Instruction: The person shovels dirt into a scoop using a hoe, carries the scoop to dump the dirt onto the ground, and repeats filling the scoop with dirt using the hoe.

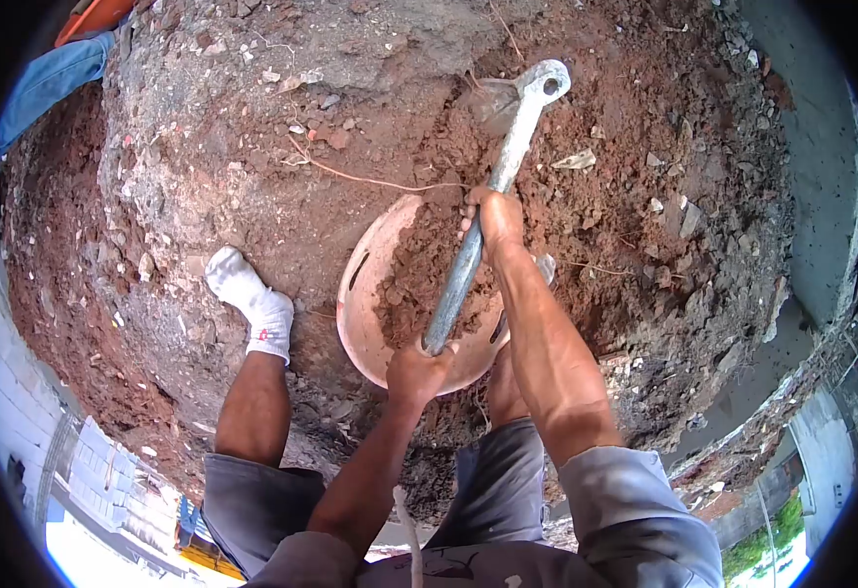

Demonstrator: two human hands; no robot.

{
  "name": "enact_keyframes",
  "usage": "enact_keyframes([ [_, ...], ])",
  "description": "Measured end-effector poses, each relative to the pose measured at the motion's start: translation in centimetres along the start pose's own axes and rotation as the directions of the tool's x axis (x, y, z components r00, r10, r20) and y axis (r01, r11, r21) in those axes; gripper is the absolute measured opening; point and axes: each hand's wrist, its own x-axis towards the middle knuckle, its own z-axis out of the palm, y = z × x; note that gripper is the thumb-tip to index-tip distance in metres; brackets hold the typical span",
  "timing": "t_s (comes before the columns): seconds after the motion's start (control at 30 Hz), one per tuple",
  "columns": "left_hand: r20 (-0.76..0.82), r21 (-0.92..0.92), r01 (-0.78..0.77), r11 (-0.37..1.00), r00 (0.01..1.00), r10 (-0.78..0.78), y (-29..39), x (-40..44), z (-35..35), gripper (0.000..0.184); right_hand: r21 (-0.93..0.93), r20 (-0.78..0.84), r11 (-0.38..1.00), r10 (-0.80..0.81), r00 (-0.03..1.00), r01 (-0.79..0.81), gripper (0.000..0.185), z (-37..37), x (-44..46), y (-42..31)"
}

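A hoe with a metal handle (466, 265) slants across the view, its ringed head (544, 82) at the top and its blade (494, 106) against the reddish soil. My left hand (419, 372) is closed around the handle's near end. Farther up the handle, my right hand (496, 221) grips it, fingers wrapped round. Below the handle sits a shallow pinkish basin (358, 328) with slotted grips, partly filled with loose brown soil (411, 269). The handle and my arms hide part of the basin's right side.
My foot in a white sock (250, 299) stands left of the basin; my other foot is mostly hidden. Another person's jeans leg (51, 88) shows at upper left. A grey concrete surface (821, 186) borders the right side. Stones and thin roots (370, 179) lie about.
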Motion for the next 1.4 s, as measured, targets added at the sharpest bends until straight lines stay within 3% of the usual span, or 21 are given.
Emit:
enact_keyframes([
  [0.17,-0.053,0.247,0.265,0.932,0.964,-0.260,-12.7,-9.7,4.6,0.048,-0.068,0.034,0.964,0.259,0.965,-0.257,0.005,-5.0,-10.6,13.6],
  [0.23,0.162,0.405,0.355,0.842,0.879,-0.449,-15.9,-13.7,5.9,0.047,0.006,0.134,0.978,0.205,0.969,-0.208,0.011,-7.6,-14.9,19.8],
  [0.27,0.158,0.218,0.300,0.929,0.928,-0.337,-26.8,-13.9,12.3,0.046,0.017,0.160,0.987,0.157,0.974,-0.162,0.014,-8.1,-16.7,19.7],
  [0.33,0.114,0.257,0.194,0.947,0.967,-0.229,-13.3,-13.0,7.0,0.044,0.057,0.062,0.998,-0.007,0.998,0.003,0.015,-8.8,-18.7,13.2],
  [0.37,-0.001,0.149,-0.105,0.983,0.994,0.106,-11.3,-10.4,7.3,0.036,0.104,0.114,0.993,-0.075,0.991,0.063,0.014,-8.9,-20.0,6.2],
  [0.4,-0.203,0.163,-0.518,0.840,0.815,0.542,-6.1,-7.3,6.2,0.034,0.212,0.024,0.942,-0.270,0.963,0.259,0.016,-9.6,-19.6,2.3],
  [0.43,-0.231,0.082,-0.677,0.732,0.701,0.675,1.1,-5.4,3.8,0.030,0.212,-0.009,0.853,-0.487,0.874,0.477,0.015,-10.5,-20.4,-3.8],
  [0.47,-0.180,-0.147,-0.730,0.668,0.684,0.707,7.8,-3.8,2.4,0.029,0.249,-0.006,0.693,-0.697,0.717,0.677,0.010,-11.5,-21.3,-9.6],
  [0.53,-0.121,-0.147,-0.894,0.423,0.441,0.889,21.1,-1.1,-0.4,0.025,0.247,0.020,0.381,-0.921,0.388,0.891,0.012,-14.4,-23.2,-20.9],
  [0.57,-0.020,-0.099,-0.900,0.425,0.429,0.903,27.8,-1.0,-3.1,0.024,0.248,0.035,0.274,-0.961,0.274,0.929,0.013,-16.2,-23.9,-26.3],
  [0.67,-0.200,0.149,-0.959,0.242,0.211,0.957,34.6,1.6,-5.5,0.022,0.244,-0.249,0.083,-0.958,0.145,0.966,0.015,-10.4,-20.9,-28.5],
  [0.7,-0.126,0.043,-0.939,0.341,0.333,0.934,32.3,4.5,-3.6,0.020,0.245,-0.212,0.121,-0.962,0.175,0.962,0.013,-9.2,-17.9,-26.3],
  [0.77,-0.186,-0.233,-0.857,0.460,0.504,0.844,18.6,12.5,1.3,0.020,0.244,-0.088,0.402,-0.897,0.433,0.882,0.011,-6.7,-8.6,-15.2],
  [0.83,-0.053,-0.197,-0.543,0.816,0.837,0.544,3.3,13.8,1.7,0.036,0.091,-0.049,0.863,-0.494,0.868,0.497,0.014,-1.4,0.1,-1.8],
  [0.87,-0.011,-0.066,-0.354,0.933,0.935,0.355,-2.3,11.6,0.7,0.046,0.013,-0.032,0.976,-0.219,0.975,0.219,0.017,1.6,1.8,3.3],
  [0.93,-0.071,0.141,-0.195,0.971,0.976,0.206,-5.5,6.9,0.0,0.067,-0.037,0.014,0.999,-0.030,0.999,0.031,0.023,2.7,2.4,8.1],
  [0.97,0.229,0.200,0.056,0.978,0.968,-0.102,1.4,3.5,-4.5,0.038,-0.044,0.028,0.999,0.017,0.999,-0.016,0.026,2.5,1.5,7.4],
  [1.07,0.109,0.006,0.032,0.999,0.994,-0.033,3.6,-0.3,-3.1,0.066,-0.034,0.010,0.998,0.045,0.999,-0.044,0.010,1.3,2.8,0.8],
  [1.17,0.106,0.130,0.026,0.991,0.993,-0.040,2.1,-0.6,-3.2,0.062,0.025,0.032,0.996,0.086,0.996,-0.087,0.006,0.7,0.6,-0.1],
  [1.3,0.043,0.101,0.075,0.992,0.996,-0.079,-1.8,-4.4,0.3,0.056,0.057,0.012,0.992,0.108,0.994,-0.109,0.005,-2.3,-1.5,4.7],
  [1.4,0.015,0.159,0.330,0.930,0.942,-0.337,-9.1,-10.9,4.1,0.046,-0.053,0.060,0.976,0.212,0.975,-0.209,0.002,-6.0,-9.3,14.3],
])
